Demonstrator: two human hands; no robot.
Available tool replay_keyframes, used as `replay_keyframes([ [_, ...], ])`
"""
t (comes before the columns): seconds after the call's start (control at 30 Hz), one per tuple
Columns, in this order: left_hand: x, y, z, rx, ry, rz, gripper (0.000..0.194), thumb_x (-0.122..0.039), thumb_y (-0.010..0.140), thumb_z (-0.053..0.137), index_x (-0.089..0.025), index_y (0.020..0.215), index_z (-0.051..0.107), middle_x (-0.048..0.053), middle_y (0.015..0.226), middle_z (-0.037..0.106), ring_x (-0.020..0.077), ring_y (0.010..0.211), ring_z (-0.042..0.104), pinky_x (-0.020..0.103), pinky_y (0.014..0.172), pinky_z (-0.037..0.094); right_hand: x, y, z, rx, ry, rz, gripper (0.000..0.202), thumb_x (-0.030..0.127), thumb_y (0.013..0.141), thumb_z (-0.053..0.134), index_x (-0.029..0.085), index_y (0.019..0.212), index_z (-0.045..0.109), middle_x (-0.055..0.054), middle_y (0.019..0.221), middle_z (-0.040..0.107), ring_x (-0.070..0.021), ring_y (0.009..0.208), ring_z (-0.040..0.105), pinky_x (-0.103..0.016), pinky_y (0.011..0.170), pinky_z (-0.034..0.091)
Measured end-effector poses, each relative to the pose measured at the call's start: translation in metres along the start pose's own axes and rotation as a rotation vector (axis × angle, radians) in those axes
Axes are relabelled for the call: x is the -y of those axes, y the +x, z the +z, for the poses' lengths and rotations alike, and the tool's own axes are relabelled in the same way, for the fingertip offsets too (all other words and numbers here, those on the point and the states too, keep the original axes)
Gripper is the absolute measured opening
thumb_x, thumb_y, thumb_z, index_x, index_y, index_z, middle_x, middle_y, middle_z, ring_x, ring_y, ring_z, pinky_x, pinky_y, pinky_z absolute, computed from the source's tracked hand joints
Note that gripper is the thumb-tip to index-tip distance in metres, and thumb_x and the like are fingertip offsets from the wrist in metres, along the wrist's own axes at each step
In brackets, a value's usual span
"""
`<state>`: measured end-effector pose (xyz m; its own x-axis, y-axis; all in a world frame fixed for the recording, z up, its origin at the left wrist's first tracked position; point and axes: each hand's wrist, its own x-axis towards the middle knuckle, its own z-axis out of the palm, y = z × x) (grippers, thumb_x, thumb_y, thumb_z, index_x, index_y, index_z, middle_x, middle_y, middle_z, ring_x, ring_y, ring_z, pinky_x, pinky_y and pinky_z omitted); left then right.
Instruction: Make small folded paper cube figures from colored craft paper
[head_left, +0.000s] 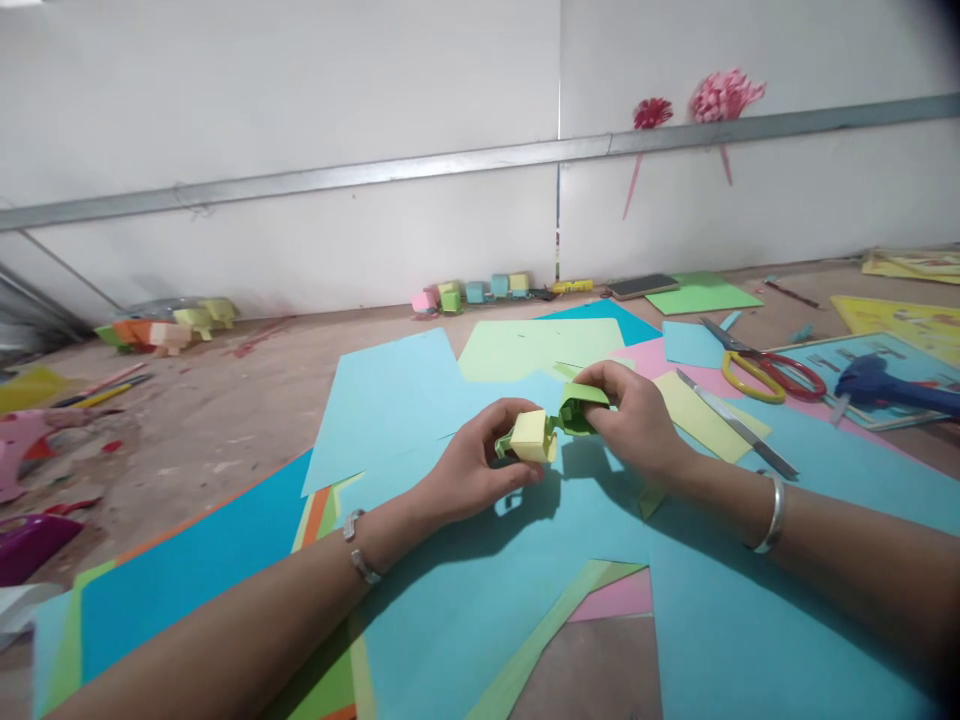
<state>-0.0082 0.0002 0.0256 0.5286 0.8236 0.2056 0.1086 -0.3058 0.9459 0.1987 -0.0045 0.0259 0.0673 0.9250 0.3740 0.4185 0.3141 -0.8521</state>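
Note:
My left hand (487, 455) is closed around a small folded paper figure with a pale yellow box-shaped part (531, 437) facing up. In my right hand (626, 420) a green folded paper piece (582, 405) is pinched between thumb and fingers, its hollow side turned toward the yellow box. The two paper pieces meet or nearly meet; whether they are joined I cannot tell. Both hands are just above light blue paper sheets (480, 560), which carry their shadow. A silver craft knife (739, 425) lies on a pale yellow strip beside my right hand.
Scissors (754, 375) and a blue glue gun (892, 385) lie at the right. Small folded paper figures stand along the wall, some blue (487, 290), others orange and yellow (172, 325) at the left. A phone (643, 287) rests at the back. A purple object (34, 548) sits at the left edge.

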Motion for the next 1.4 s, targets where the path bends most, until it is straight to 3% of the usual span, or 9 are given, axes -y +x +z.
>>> replay_keyframes([
  [0.2,-0.005,-0.007,0.011,0.026,-0.093,-0.083,0.042,-0.034,0.071,0.077,-0.02,0.105,0.056,0.001,0.079,0.058,0.0141,0.066,0.054,0.026,0.055,0.045,0.003,-0.001,-0.004,0.036,-0.137,-0.021,0.024,0.009,0.064,0.047,0.02,0.082,0.059,0.001,0.077,0.066,-0.016,0.071,0.06,-0.029,0.065,0.045],
  [0.37,-0.008,-0.011,0.017,0.004,-0.056,-0.087,0.036,-0.041,0.078,0.07,-0.019,0.103,0.059,0.004,0.082,0.058,0.0164,0.068,0.055,0.03,0.057,0.047,0.004,0.0,-0.006,0.046,-0.213,-0.045,0.025,0.009,0.065,0.047,0.02,0.084,0.058,-0.001,0.08,0.067,-0.0173,0.073,0.061,-0.031,0.068,0.046],
  [0.57,-0.002,-0.01,0.016,-0.155,0.204,-0.005,0.03,-0.033,0.076,0.069,-0.019,0.101,0.061,0.006,0.09,0.062,0.0204,0.079,0.057,0.036,0.069,0.048,0.006,-0.009,-0.003,0.158,-0.238,-0.143,0.05,0.011,0.066,0.053,0.019,0.115,0.059,-0.01,0.111,0.069,-0.0258,0.101,0.064,-0.04,0.085,0.051],
  [0.73,-0.002,-0.009,0.014,-0.253,0.273,0.052,0.027,-0.026,0.075,0.066,-0.02,0.1,0.059,0.006,0.094,0.062,0.0201,0.083,0.057,0.037,0.074,0.048,0.012,-0.018,-0.004,0.259,-0.185,-0.212,0.07,0.012,0.07,0.055,0.018,0.139,0.046,-0.013,0.126,0.064,-0.027,0.112,0.061,-0.044,0.096,0.051],
  [0.93,0.004,-0.006,0.01,-0.33,0.28,0.065,0.028,-0.023,0.076,0.06,-0.02,0.104,0.056,0.005,0.096,0.06,0.0195,0.084,0.058,0.036,0.073,0.046,0.012,-0.019,-0.005,0.399,-0.053,-0.252,0.077,0.019,0.077,0.06,0.02,0.149,0.032,-0.016,0.139,0.053,-0.0279,0.12,0.058,-0.044,0.098,0.053],
  [1.03,0.008,-0.003,0.008,-0.388,0.243,0.045,0.037,-0.026,0.073,0.064,-0.02,0.108,0.051,0.004,0.094,0.058,0.0184,0.08,0.056,0.035,0.07,0.047,0.006,-0.016,-0.004,0.357,-0.086,-0.26,0.063,0.017,0.08,0.056,0.02,0.141,0.043,-0.015,0.138,0.054,-0.0277,0.118,0.06,-0.04,0.088,0.059],
  [1.13,0.011,-0.002,0.007,-0.399,0.242,0.05,0.033,-0.025,0.073,0.065,-0.02,0.102,0.05,0.002,0.09,0.057,0.0167,0.076,0.055,0.034,0.068,0.047,0.0,-0.012,-0.004,0.264,-0.232,-0.281,0.054,0.018,0.083,0.056,0.018,0.136,0.049,-0.015,0.127,0.062,-0.0294,0.112,0.063,-0.044,0.087,0.059],
  [1.3,0.011,-0.004,0.009,-0.308,0.316,0.156,0.026,-0.022,0.077,0.063,-0.02,0.102,0.055,0.005,0.098,0.059,0.0181,0.085,0.058,0.035,0.072,0.051,-0.008,-0.013,-0.003,0.235,-0.395,-0.481,0.055,0.015,0.087,0.049,0.019,0.141,0.042,-0.015,0.132,0.061,-0.0295,0.119,0.06,-0.047,0.092,0.056],
  [1.4,0.009,-0.005,0.01,-0.283,0.373,0.204,0.024,-0.02,0.079,0.062,-0.02,0.103,0.057,0.006,0.1,0.06,0.0186,0.087,0.058,0.035,0.071,0.052,-0.01,-0.017,0.0,0.231,-0.416,-0.524,0.056,0.017,0.089,0.048,0.02,0.143,0.036,-0.016,0.134,0.06,-0.0297,0.119,0.06,-0.046,0.091,0.055],
])
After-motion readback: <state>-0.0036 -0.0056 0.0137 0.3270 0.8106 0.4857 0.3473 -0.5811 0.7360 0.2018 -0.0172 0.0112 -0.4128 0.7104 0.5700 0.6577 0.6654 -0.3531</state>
